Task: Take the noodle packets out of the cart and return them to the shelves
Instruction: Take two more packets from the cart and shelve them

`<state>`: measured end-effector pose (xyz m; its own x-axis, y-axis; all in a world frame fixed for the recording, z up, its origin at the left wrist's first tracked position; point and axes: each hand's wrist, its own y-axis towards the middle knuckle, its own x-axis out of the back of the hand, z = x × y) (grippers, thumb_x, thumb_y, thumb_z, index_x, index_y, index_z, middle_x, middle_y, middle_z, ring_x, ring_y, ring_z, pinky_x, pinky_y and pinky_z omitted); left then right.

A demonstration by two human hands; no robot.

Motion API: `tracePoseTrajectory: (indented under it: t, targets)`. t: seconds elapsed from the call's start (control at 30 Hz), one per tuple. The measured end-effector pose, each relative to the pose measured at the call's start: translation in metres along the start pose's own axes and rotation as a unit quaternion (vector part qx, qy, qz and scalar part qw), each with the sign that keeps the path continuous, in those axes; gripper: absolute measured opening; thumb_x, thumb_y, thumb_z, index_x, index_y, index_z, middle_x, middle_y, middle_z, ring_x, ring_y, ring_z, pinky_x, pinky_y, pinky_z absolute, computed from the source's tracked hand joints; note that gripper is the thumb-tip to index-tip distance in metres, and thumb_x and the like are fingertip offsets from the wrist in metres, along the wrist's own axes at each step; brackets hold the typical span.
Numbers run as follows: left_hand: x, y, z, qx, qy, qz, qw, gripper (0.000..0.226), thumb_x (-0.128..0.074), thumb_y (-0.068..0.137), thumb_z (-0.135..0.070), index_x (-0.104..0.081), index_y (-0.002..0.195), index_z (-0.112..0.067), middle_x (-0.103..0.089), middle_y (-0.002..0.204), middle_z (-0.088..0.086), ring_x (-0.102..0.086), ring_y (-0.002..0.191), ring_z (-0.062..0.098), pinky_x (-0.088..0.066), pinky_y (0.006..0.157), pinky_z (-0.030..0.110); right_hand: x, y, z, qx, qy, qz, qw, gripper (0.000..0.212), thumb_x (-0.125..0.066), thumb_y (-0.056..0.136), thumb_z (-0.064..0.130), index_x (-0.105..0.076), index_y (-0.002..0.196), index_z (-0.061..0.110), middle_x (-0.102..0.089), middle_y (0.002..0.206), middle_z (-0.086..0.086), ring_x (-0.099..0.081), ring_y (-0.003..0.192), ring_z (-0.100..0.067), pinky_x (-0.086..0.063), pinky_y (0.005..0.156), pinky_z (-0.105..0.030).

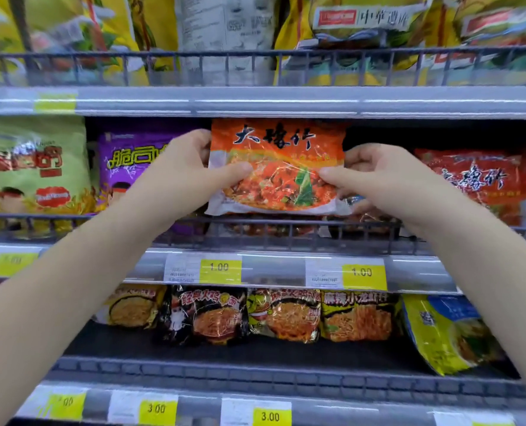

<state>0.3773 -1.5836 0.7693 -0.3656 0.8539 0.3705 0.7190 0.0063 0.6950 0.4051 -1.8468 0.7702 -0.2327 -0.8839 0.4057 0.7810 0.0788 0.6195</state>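
The person is at the putting-back step. Both hands hold one orange noodle packet [277, 167] up in front of the middle shelf [271, 269]. The cart is not in the picture, so this packet seems to be out of it already.

The left hand [178, 170] pinches the left side of the packet. Its thumb lies on the front and its other fingers curl round the edge to the back. The right hand [381, 179] pinches the right side the same way. The packet sits between the two hands. It stands up with its front facing the person. Its bottom edge is just above the wire rail [255, 222] at the front of the shelf. It is hard to tell if the packet is already past the rail or in front of it.

Behind the packet there is a dark gap. The gap lies between a purple packet [126, 161] on the left and another orange packet [477, 182] on the right, which looks like the same kind. So this gap is probably the right home.

The next move probably needs the packet to go down behind the rail until its bottom rests on the shelf. Then both hands can let go. The wrapper looks thin and shiny, so the packet may tip over if it is not set down straight.
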Motion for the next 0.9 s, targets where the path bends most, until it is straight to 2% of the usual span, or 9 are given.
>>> tracePoseTrajectory:
  t: [0.17,0.3,0.4,0.5,0.6,0.67,0.73,0.8,0.9]
  targets:
    - [-0.001,-0.002,0.009,-0.001,0.066,-0.014,0.998,0.041,-0.083,0.083,-0.036,-0.064,0.117,-0.027,-0.077,0.102,-0.017,-0.072,0.095,-0.002,-0.056,0.098,0.034,-0.01,0.011,-0.016,-0.004,-0.008,0.024,1.0,0.06,-0.081,0.084,0.045,-0.06,0.13,0.013,-0.078,0.1,-0.004,-0.074,0.084,-0.01,-0.056,0.059,-0.02]
    - [-0.005,-0.007,0.012,-0.019,0.142,-0.029,0.989,0.049,-0.087,0.077,-0.042,-0.059,0.114,-0.027,-0.074,0.105,-0.015,-0.071,0.099,0.007,-0.056,0.094,0.039,-0.011,0.008,-0.017,0.007,-0.061,0.019,0.998,0.067,-0.08,0.082,0.052,-0.058,0.135,0.018,-0.074,0.115,-0.002,-0.074,0.078,-0.01,-0.055,0.06,-0.021]
    - [-0.007,-0.006,0.015,-0.019,0.191,-0.029,0.981,0.056,-0.087,0.076,-0.046,-0.055,0.117,-0.024,-0.073,0.111,-0.011,-0.069,0.104,0.011,-0.055,0.096,0.042,-0.005,0.001,-0.011,0.004,-0.1,0.025,0.995,0.061,-0.077,0.085,0.053,-0.054,0.134,0.026,-0.074,0.105,0.007,-0.071,0.069,-0.006,-0.049,0.057,-0.018]
    - [-0.008,-0.006,0.014,-0.014,0.234,-0.035,0.972,0.066,-0.086,0.074,-0.051,-0.05,0.12,-0.019,-0.072,0.11,-0.002,-0.069,0.101,0.02,-0.057,0.09,0.047,-0.007,-0.002,-0.008,-0.003,-0.112,0.042,0.993,0.063,-0.077,0.084,0.054,-0.054,0.136,0.026,-0.074,0.104,0.008,-0.072,0.076,-0.008,-0.052,0.065,-0.024]
    - [-0.009,-0.008,0.011,-0.019,0.293,-0.054,0.955,0.082,-0.086,0.074,-0.053,-0.042,0.133,-0.016,-0.068,0.107,0.003,-0.066,0.097,0.026,-0.057,0.085,0.048,-0.008,-0.003,-0.005,0.001,-0.136,0.048,0.99,0.038,-0.077,0.084,0.052,-0.052,0.107,0.034,-0.068,0.084,0.021,-0.068,0.081,-0.003,-0.05,0.07,-0.021]
    - [-0.011,-0.012,0.008,-0.035,0.322,-0.067,0.944,0.093,-0.085,0.074,-0.052,-0.035,0.143,-0.016,-0.065,0.11,0.002,-0.065,0.1,0.028,-0.057,0.085,0.048,-0.009,-0.004,-0.004,0.005,-0.155,0.054,0.986,0.033,-0.077,0.083,0.053,-0.05,0.089,0.037,-0.068,0.079,0.024,-0.066,0.079,0.001,-0.048,0.069,-0.019]
    - [-0.014,-0.016,0.004,-0.046,0.365,-0.08,0.927,0.096,-0.083,0.077,-0.054,-0.03,0.149,-0.017,-0.065,0.12,0.003,-0.066,0.107,0.03,-0.056,0.083,0.047,-0.011,-0.003,-0.003,0.003,-0.167,0.056,0.984,0.034,-0.078,0.083,0.053,-0.047,0.083,0.037,-0.072,0.078,0.019,-0.062,0.061,0.007,-0.048,0.063,-0.023]
    - [-0.015,-0.019,0.002,-0.059,0.416,-0.097,0.902,0.096,-0.079,0.079,-0.057,-0.029,0.15,-0.016,-0.066,0.122,0.004,-0.066,0.109,0.033,-0.052,0.076,0.044,-0.013,-0.002,-0.004,0.003,-0.178,0.054,0.983,0.033,-0.078,0.084,0.052,-0.05,0.086,0.034,-0.076,0.08,0.011,-0.055,0.042,0.006,-0.043,0.056,-0.027]
    - [-0.013,-0.017,0.002,-0.075,0.448,-0.111,0.884,0.091,-0.078,0.076,-0.063,-0.038,0.14,-0.013,-0.067,0.104,0.006,-0.066,0.1,0.034,-0.047,0.069,0.04,-0.015,0.0,-0.006,0.008,-0.196,0.04,0.98,0.041,-0.078,0.083,0.054,-0.051,0.103,0.03,-0.077,0.085,0.007,-0.052,0.04,0.009,-0.041,0.055,-0.027]
